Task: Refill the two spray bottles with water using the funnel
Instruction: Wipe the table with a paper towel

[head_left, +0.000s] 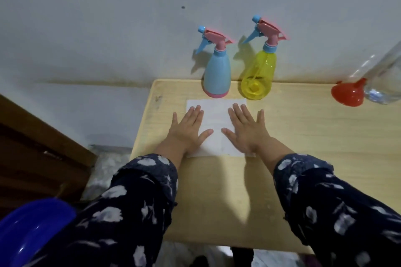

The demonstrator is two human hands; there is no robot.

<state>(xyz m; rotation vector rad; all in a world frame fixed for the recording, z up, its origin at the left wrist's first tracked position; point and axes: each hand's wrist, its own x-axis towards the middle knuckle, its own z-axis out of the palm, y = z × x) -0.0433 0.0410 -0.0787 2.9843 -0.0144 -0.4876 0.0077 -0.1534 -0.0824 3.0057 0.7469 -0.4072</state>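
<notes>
Head view: our left hand (188,130) and right hand (246,129) lie flat, empty; the blue spray bottle (216,73) and the yellow spray bottle (259,76) look light, rigid, best gripped at the neck.

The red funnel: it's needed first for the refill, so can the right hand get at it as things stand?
Probably yes. The right hand lies flat and empty on the white paper, and only bare table separates it from the red funnel.

Left hand (188,129) lies flat, palm down, fingers straight and slightly spread, centre of frame. Right hand (245,129) just beside it, same pose, thumbs pointing inward. Both forearms reach up from lower frame in dark patterned sleeves (138,197).
</notes>
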